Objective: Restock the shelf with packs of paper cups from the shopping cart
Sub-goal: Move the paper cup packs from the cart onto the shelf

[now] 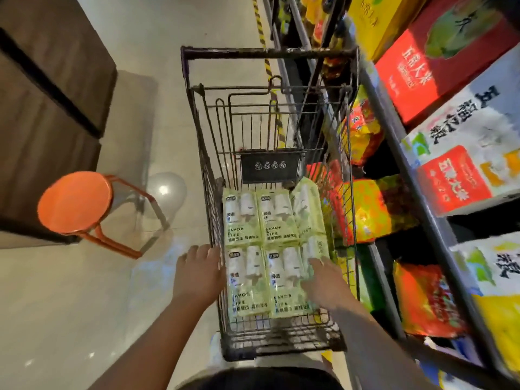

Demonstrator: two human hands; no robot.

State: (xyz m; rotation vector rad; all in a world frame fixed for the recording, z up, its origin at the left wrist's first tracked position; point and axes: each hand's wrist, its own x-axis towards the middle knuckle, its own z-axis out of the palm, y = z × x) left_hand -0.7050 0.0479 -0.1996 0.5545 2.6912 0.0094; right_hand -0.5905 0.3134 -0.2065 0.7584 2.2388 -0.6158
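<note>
A dark wire shopping cart (205,153) stands in front of me with several pale green packs of paper cups (261,218) lying flat in its basket. My left hand (198,274) is spread at the cart's left wall, beside the near left pack (247,280). My right hand (326,282) rests flat, fingers apart, on the right edge of the near right pack (284,282). Neither hand grips a pack. The shelf (416,175) rises along the right, tight against the cart.
The shelf holds red and white rice boxes (461,153) and bright snack bags (365,209). An orange round stool (76,202) stands on the tiled floor at left, beside a brown cabinet (47,108). A yellow-black striped line (261,32) runs along the aisle.
</note>
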